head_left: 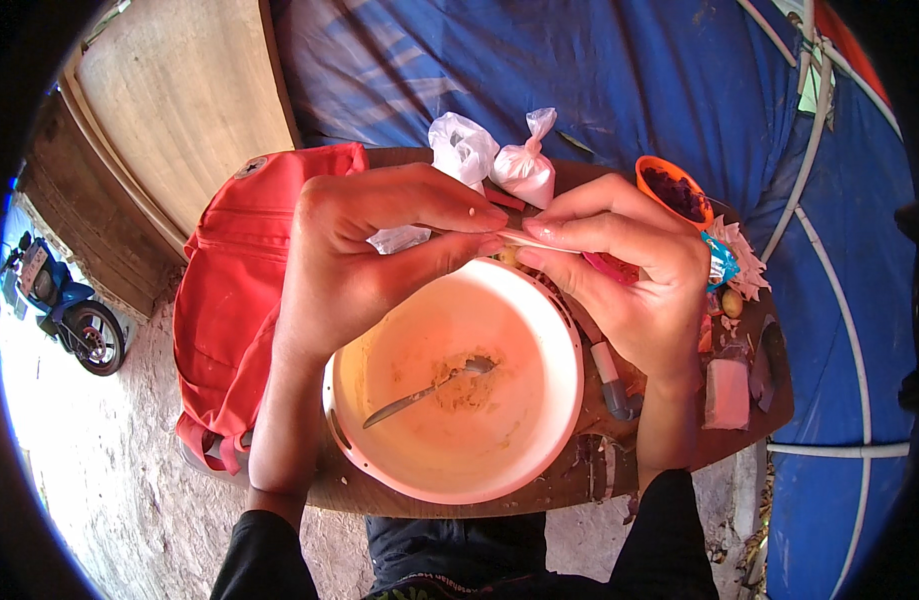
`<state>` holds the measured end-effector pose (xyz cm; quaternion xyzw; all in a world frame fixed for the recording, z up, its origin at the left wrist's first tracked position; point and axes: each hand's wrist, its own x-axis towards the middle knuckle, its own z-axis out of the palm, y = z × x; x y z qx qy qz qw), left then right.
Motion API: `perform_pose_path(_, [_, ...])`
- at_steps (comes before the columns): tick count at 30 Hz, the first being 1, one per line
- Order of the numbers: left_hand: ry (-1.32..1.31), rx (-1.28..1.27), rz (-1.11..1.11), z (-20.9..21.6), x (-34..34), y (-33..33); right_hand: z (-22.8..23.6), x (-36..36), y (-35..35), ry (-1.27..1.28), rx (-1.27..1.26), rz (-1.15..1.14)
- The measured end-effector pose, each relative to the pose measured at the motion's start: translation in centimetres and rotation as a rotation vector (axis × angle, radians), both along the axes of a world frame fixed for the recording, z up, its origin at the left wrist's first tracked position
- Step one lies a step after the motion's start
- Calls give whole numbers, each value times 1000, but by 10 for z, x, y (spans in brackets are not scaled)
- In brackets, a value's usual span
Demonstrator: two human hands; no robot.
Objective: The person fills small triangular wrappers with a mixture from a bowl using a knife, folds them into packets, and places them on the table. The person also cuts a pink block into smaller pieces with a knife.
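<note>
Stick: a thin pale stick [524, 240] held level above the far rim of the bowl [539, 440], long axis running left to right.
Left hand [364, 255]: grip pinched on the stick's left end.
Right hand [629, 275]: grip pinched on its right end; both equally near.
Bowl: mid-tabletop [539, 490], spoon [424, 392] inside.

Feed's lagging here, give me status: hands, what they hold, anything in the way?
Both hands pinch a thin strip above the bowl. Spoon lies in the bowl. Nothing in the way.
</note>
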<state>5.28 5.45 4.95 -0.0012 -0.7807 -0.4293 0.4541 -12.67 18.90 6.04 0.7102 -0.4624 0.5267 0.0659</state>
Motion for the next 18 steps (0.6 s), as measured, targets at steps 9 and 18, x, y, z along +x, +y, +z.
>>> perform_pose_path(9, [-36,215,-61,4,1,2,-4,-3,-3,-176,108,71])
perform_pose_path(18, [-14,464,-87,6,7,-7,2,-6,-1,-650,380,143])
